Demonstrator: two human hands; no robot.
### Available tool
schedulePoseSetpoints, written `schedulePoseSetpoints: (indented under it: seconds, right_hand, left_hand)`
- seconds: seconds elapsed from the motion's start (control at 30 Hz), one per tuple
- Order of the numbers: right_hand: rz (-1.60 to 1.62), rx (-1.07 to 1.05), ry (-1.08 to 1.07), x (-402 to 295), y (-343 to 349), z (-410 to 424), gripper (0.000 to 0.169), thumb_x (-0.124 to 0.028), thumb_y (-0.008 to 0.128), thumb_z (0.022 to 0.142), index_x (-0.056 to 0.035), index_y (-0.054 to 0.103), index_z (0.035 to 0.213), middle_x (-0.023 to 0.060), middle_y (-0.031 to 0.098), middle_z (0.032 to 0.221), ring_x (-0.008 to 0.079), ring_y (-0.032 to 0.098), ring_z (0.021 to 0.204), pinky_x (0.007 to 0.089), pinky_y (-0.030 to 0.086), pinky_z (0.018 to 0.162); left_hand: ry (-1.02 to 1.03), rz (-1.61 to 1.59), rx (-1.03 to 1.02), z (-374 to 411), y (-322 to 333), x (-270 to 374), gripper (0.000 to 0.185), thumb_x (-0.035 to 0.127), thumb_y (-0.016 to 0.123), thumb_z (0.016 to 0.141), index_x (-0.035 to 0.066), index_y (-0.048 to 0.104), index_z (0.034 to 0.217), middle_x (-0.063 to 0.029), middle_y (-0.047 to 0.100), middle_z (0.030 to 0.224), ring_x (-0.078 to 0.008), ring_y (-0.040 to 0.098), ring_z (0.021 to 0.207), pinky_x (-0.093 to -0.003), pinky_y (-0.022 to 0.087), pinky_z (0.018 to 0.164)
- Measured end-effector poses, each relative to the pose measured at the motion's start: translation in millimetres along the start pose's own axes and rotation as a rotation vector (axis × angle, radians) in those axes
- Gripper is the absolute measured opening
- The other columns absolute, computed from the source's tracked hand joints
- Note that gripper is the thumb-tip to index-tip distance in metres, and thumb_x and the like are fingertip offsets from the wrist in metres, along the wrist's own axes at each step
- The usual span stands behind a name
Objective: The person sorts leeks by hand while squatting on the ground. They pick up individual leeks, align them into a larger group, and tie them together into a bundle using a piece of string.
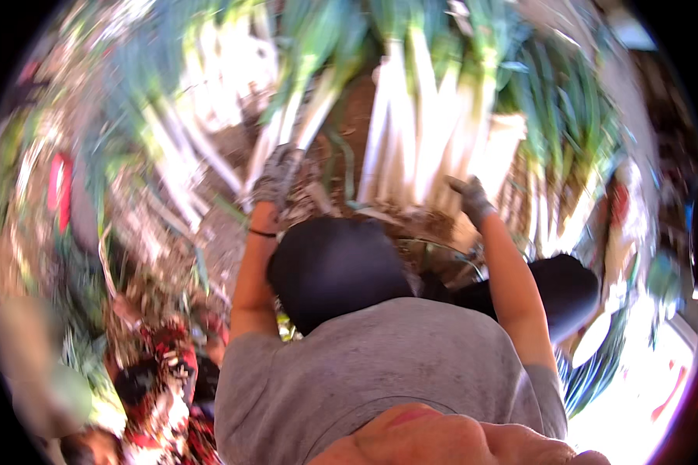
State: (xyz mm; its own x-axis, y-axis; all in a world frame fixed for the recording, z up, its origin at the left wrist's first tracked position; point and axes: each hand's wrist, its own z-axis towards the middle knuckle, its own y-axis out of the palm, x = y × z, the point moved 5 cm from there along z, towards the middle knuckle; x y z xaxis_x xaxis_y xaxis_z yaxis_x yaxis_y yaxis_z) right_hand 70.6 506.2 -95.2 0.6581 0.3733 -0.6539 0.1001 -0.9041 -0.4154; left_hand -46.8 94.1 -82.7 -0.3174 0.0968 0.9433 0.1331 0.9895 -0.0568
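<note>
My left hand (276, 174), in a dirty grey work glove, is closed around the lower white ends of a few long green onion stalks (291, 119), whose green leaves fan away from me. To the right stands a thicker row of green onions (410, 133), white stems side by side and roots towards my knees. My right hand (472, 199), also gloved, is at the lower right side of that row with a finger pointing left. Blur hides whether it grips any stem.
More green onions (171, 157) lie left, and another bunch (549, 174) is at right. Dry peelings and soil cover the ground (221, 232). My dark-clad knees (340, 273) are close below my hands. Another person in red patterned clothing (174, 372) is at lower left.
</note>
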Motion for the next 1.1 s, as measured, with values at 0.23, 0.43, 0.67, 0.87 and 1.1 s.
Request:
schedulePoseSetpoints:
  seconds: [0.23, 0.43, 0.67, 0.87, 1.1]
  right_hand:
    - [-0.341, 0.390, 0.154, 9.9, -0.5, 3.2, 0.077, -0.025, 0.065, 0.077, -0.0015, 0.023, 0.137, 0.0262, 0.029, 0.136, 0.0374, 0.043, 0.118, 0.0384, 0.036, 0.097]
    - [-0.174, 0.492, -0.588, -110.7, 0.3, -58.3, 0.052, -0.015, 0.065, 0.080, -0.0012, 0.043, 0.125, 0.0174, 0.053, 0.116, 0.0278, 0.051, 0.108, 0.0369, 0.041, 0.092]
    - [0.927, -0.519, -0.050, -201.9, 164.5, -26.2, 0.047, -0.022, 0.059, 0.085, 0.0024, 0.043, 0.121, 0.0151, 0.057, 0.103, 0.0221, 0.059, 0.084, 0.0318, 0.049, 0.076]
    - [0.788, -0.288, 0.189, -157.4, 287.5, 95.8, 0.044, -0.026, 0.060, 0.084, -0.0043, 0.047, 0.119, 0.0179, 0.054, 0.114, 0.0254, 0.053, 0.101, 0.0354, 0.043, 0.088]
    - [1.053, -0.351, 0.349, -167.1, 299.9, 114.4, 0.047, -0.023, 0.069, 0.076, -0.0048, 0.053, 0.115, 0.0153, 0.058, 0.107, 0.0313, 0.056, 0.092, 0.0437, 0.044, 0.082]
  left_hand:
    - [0.176, 0.683, 0.528, -14.5, -92.1, -44.2, 0.027, 0.015, 0.061, 0.082, 0.001, 0.056, 0.105, -0.0137, 0.062, 0.096, -0.0229, 0.059, 0.088, -0.0329, 0.046, 0.079]
    - [-0.041, 1.312, 0.499, 22.3, -66.2, -47.4, 0.070, 0.048, 0.061, 0.074, 0.004, 0.042, 0.124, -0.0178, 0.045, 0.126, -0.0322, 0.042, 0.117, -0.0383, 0.028, 0.102]
    - [-0.255, 0.950, 0.195, 49.0, -98.9, -58.5, 0.071, 0.042, 0.066, 0.074, 0.003, 0.042, 0.128, -0.0192, 0.046, 0.127, -0.0326, 0.047, 0.115, -0.0368, 0.037, 0.096]
    - [-0.240, 1.002, 0.076, 39.9, -96.2, -61.7, 0.081, 0.052, 0.063, 0.073, 0.007, 0.033, 0.134, -0.0198, 0.045, 0.128, -0.0345, 0.040, 0.121, -0.0370, 0.031, 0.102]
    - [-0.092, 1.367, 0.055, 20.3, -54.1, -45.7, 0.092, 0.062, 0.048, 0.076, 0.003, 0.016, 0.139, -0.0211, 0.019, 0.143, -0.0333, 0.021, 0.132, -0.0422, 0.017, 0.108]
